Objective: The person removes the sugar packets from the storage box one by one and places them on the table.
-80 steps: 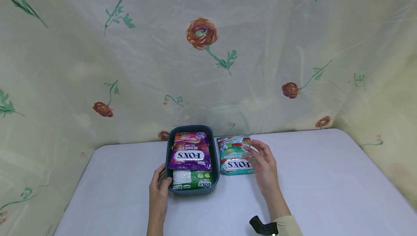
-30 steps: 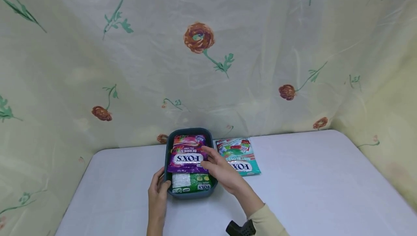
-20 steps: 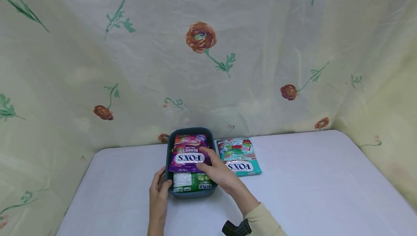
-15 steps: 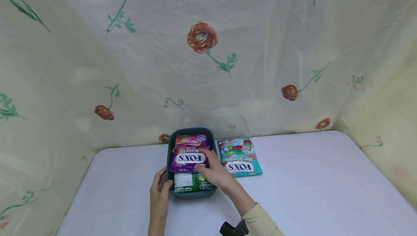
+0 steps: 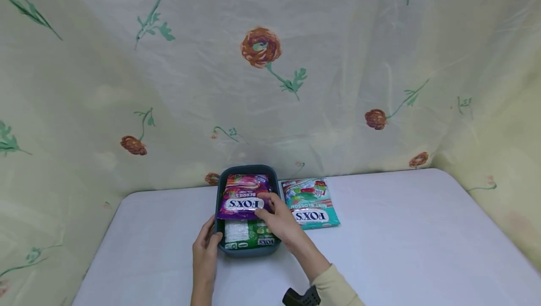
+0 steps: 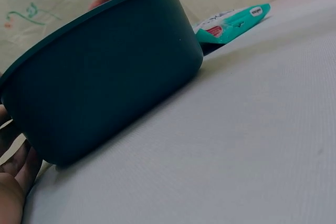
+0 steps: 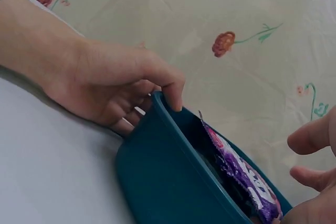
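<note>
A dark teal plastic tub stands on the table. My left hand grips its near left side; in the right wrist view the thumb hooks over the rim and the other fingers lie outside. Inside the tub, a purple Fox's Berries candy bag lies over a green Fox's candy bag. My right hand holds the purple bag at its right edge, its fingertips partly hidden. That bag looks tilted in the right wrist view.
A turquoise Fox's Mint Blossom candy bag lies flat beside the tub's right side. White cloth covers the table. A floral curtain hangs behind and along both sides.
My right hand has moved from the turquoise bag to the purple bag. The purple bag has shifted slightly left and up in the tub. My left hand has stayed on the tub.
</note>
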Available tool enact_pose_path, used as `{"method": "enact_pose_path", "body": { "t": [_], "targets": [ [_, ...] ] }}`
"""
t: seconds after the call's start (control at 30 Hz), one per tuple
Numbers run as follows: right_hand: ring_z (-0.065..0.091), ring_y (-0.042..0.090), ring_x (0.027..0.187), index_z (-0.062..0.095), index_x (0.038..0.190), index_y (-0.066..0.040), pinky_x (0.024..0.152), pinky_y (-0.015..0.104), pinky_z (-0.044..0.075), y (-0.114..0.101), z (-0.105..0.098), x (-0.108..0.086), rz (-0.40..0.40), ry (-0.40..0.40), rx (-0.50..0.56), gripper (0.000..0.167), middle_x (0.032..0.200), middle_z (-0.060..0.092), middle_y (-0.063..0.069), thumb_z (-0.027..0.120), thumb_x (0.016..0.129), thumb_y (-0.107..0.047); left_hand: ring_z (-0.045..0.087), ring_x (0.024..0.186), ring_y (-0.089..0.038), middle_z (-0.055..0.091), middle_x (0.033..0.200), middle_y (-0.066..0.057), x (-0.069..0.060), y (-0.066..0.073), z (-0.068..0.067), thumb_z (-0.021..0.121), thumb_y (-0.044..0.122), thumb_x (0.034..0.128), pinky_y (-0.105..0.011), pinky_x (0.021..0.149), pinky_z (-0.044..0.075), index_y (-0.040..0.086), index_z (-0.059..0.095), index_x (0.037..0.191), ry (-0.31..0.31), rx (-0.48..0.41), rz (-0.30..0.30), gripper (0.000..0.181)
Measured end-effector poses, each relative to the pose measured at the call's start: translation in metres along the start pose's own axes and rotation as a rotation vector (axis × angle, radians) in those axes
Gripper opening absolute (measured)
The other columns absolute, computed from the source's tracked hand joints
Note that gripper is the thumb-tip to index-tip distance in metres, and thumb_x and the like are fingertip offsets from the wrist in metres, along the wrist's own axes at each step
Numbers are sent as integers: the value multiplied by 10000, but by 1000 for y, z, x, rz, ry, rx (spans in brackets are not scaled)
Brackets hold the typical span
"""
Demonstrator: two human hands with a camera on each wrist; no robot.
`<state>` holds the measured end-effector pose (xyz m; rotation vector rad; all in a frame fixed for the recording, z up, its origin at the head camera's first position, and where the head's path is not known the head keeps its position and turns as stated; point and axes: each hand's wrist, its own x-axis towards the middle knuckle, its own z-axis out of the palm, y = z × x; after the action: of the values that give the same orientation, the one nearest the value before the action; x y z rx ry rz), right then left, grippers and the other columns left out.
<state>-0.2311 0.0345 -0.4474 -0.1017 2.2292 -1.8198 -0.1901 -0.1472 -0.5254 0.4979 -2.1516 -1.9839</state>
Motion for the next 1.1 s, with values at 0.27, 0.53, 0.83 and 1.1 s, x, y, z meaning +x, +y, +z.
{"method": "enact_pose_path", "body": {
  "t": [0.27,0.53,0.83,1.1],
  "targets": [
    [481,326,1250,476,1309,-126,1023,470,414,-3,2,8,64,11,95,389,1452,366,174,531,926,-166,478,1279,-225,506,1395,-72,0,1,3,479,144,913,-432,1077,371,200,472,1384,-2,-14,0,474],
    [478,249,1128,441,1327,-105,866,331,427,0,6,13,83,-29,219,396,1356,432,154,510,940,-148,489,1250,-222,515,1376,-87,-3,3,2,475,141,924,-416,1059,392,185,462,1389,2,-9,19,468],
    [515,276,1151,367,1376,-159,855,337,524,9,11,29,93,16,350,413,1384,339,161,446,972,-124,515,1214,-179,543,1334,-50,1,1,3,486,125,904,-247,973,434,192,491,1357,7,-8,27,458],
    [488,275,1184,363,1402,-140,922,344,467,15,15,45,47,80,352,466,1435,350,157,423,946,-60,525,1182,-190,548,1317,-64,3,0,6,474,92,883,-171,884,438,173,508,1318,22,-20,38,444]
  ]
}}
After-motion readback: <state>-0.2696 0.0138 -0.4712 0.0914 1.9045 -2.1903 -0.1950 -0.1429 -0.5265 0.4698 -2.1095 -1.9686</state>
